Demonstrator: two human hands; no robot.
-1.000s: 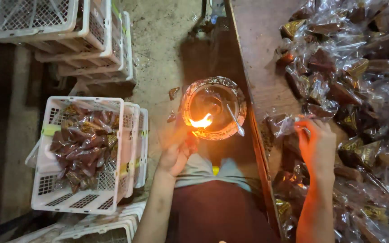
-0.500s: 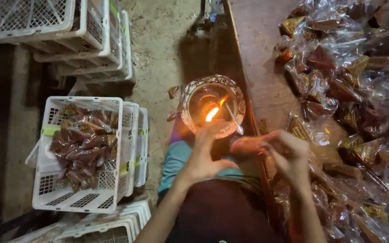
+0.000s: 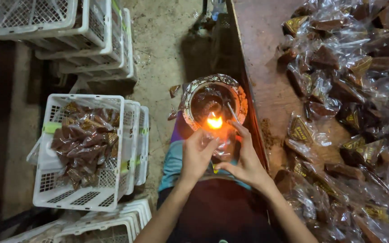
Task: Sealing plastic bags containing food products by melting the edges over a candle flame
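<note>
**Sealing by Flame: Both Hands Now Meet at the Bowl**

Bringing both hands together just below a small orange flame (image 3: 214, 122), a seated person holds a clear plastic packet (image 3: 223, 146) between them. A second ago the right hand (image 3: 247, 158) was out among the wrapped goods on the table while the left hand (image 3: 197, 154) hung low by the lap; now both have drawn in, and the packet sits up close to the fire, its top edge lit by the glow. Judged from that, a piece has been fetched from the pile and is at the heat.

The left hand's fingers curl loosely against the packet's near side; the right hand pinches its far side, fingers narrowed on the film. How tight either grip is cannot be told.

The flame burns at the near rim of a round, patterned metal bowl (image 3: 212, 101) with dark contents, a thin pale stick (image 3: 232, 112) leaning inside it. The bowl stands on the concrete floor (image 3: 167, 54), right against the edge of the brown wooden table (image 3: 266, 67).

On the table lies a heap of dark brown pieces in clear wrappers (image 3: 352, 90), near the right elbow. To the left, a white plastic lattice crate (image 3: 84, 153) holds more wrapped pieces; empty white crates (image 3: 64, 27) are stacked beyond it. The table edge crowds the right arm.
</note>
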